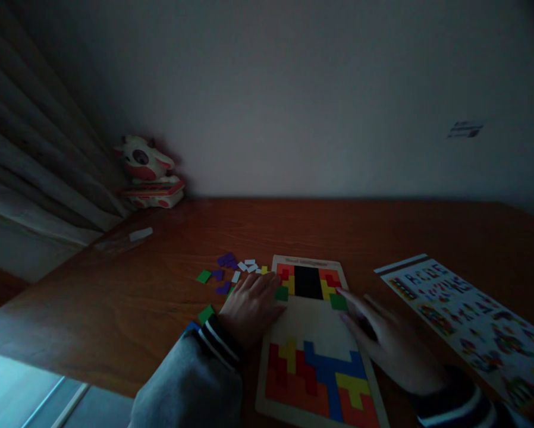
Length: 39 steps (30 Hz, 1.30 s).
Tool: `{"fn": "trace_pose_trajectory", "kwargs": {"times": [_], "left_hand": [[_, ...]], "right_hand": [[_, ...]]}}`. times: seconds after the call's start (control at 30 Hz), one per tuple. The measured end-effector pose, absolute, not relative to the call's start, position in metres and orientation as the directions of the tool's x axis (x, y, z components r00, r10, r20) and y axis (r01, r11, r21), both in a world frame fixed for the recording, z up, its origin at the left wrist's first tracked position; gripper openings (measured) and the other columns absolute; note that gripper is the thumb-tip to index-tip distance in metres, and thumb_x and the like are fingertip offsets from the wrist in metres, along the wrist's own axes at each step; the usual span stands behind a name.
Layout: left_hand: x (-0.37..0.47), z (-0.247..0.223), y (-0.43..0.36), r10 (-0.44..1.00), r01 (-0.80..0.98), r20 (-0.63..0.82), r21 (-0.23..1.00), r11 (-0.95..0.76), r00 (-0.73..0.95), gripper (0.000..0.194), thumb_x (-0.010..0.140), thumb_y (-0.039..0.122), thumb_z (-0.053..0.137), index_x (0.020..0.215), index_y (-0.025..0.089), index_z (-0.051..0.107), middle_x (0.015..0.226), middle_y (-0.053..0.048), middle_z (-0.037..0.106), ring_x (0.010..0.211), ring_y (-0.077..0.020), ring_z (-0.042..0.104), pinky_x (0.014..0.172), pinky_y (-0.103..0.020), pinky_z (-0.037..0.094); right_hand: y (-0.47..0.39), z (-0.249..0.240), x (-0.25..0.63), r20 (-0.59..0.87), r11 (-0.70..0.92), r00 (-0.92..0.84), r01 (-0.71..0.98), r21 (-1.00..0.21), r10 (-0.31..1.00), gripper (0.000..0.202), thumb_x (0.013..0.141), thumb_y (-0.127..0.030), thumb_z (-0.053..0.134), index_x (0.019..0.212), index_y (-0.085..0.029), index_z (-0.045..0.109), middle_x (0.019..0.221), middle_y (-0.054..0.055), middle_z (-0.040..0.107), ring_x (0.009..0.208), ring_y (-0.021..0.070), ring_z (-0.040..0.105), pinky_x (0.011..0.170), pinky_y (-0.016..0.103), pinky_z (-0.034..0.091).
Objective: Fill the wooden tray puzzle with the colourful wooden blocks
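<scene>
A wooden puzzle board lies before me, with colored block pieces at its near and far ends and bare wood across the middle. My left hand rests palm down over its left edge, fingers stretched out beside a green square piece. On the other side, my right hand reaches in from the right. Its fingertips are at another green square piece, next to a yellow piece, with thumb and index finger apart. Between the colored pieces at the far end sits a black block.
Loose purple pieces, white pieces and a green piece lie left of the board. A printed pattern sheet is at the right. A cow figure stands at the back left, near a curtain.
</scene>
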State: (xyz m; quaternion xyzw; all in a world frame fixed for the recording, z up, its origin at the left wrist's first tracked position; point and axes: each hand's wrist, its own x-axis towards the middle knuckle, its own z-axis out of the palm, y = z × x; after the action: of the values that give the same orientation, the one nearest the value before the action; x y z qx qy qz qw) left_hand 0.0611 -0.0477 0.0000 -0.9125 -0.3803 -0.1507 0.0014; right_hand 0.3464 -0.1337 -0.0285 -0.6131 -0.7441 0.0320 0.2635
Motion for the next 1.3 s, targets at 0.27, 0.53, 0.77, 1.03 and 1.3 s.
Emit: {"fn": "trace_pose_trajectory", "kwargs": {"times": [0.27, 0.53, 0.77, 1.03, 1.3], "left_hand": [[0.006, -0.006, -0.029, 0.885, 0.928, 0.349, 0.094, -0.36, 0.308, 0.071, 0.087, 0.066, 0.054, 0.142, 0.022, 0.045, 0.144, -0.018, 0.048, 0.128, -0.0378, 0.047, 0.098, -0.056, 0.045], [-0.001, -0.045, -0.029, 0.979, 0.993, 0.187, 0.067, -0.102, 0.088, 0.104, 0.075, 0.088, 0.037, 0.148, 0.015, 0.038, 0.153, -0.028, 0.032, 0.138, -0.0528, 0.029, 0.098, -0.076, 0.027], [0.028, -0.027, -0.028, 0.982, 0.974, 0.104, 0.142, -0.175, 0.161, 0.088, 0.088, 0.076, 0.035, 0.153, 0.017, 0.028, 0.16, -0.021, 0.019, 0.147, -0.0392, 0.02, 0.113, -0.062, 0.022], [-0.008, 0.012, -0.041, 0.99, 0.982, -0.013, 0.129, -0.136, 0.139, 0.123, 0.064, 0.081, 0.061, 0.157, 0.017, 0.01, 0.163, -0.019, 0.004, 0.148, -0.0402, 0.013, 0.115, -0.058, 0.021], [-0.032, -0.003, -0.04, 0.969, 0.997, -0.246, 0.06, 0.052, -0.036, 0.15, 0.039, 0.081, 0.073, 0.157, 0.021, 0.001, 0.161, -0.024, -0.004, 0.146, -0.0476, -0.004, 0.113, -0.068, 0.006]], "right_hand": [[-0.132, -0.034, 0.362, 0.291, 0.219, -0.113, 0.907, -0.361, 0.95, 0.045, 0.097, -0.042, 0.045, 0.139, -0.028, 0.051, 0.12, 0.01, 0.07, 0.099, 0.0255, 0.072, 0.077, 0.039, 0.061], [-0.131, -0.036, 0.385, 0.273, 0.187, -0.105, 0.937, -0.296, 0.956, 0.043, 0.098, -0.045, 0.042, 0.135, -0.026, 0.053, 0.128, 0.008, 0.067, 0.113, 0.0252, 0.066, 0.092, 0.041, 0.057], [-0.133, -0.04, 0.375, 0.3, 0.183, -0.114, 0.96, -0.214, 0.947, 0.045, 0.098, -0.044, 0.038, 0.133, -0.023, 0.056, 0.126, 0.008, 0.068, 0.111, 0.0264, 0.066, 0.088, 0.041, 0.057], [-0.134, -0.024, 0.376, 0.28, 0.165, -0.098, 0.96, -0.228, 0.955, 0.049, 0.095, -0.051, 0.041, 0.131, -0.022, 0.056, 0.077, 0.005, 0.072, 0.069, 0.0239, 0.068, 0.064, 0.036, 0.054], [-0.132, -0.033, 0.384, 0.237, 0.169, -0.09, 0.924, -0.342, 0.967, 0.057, 0.094, -0.059, 0.041, 0.139, -0.025, 0.044, 0.072, 0.001, 0.063, 0.067, 0.0218, 0.062, 0.068, 0.036, 0.048]]}}
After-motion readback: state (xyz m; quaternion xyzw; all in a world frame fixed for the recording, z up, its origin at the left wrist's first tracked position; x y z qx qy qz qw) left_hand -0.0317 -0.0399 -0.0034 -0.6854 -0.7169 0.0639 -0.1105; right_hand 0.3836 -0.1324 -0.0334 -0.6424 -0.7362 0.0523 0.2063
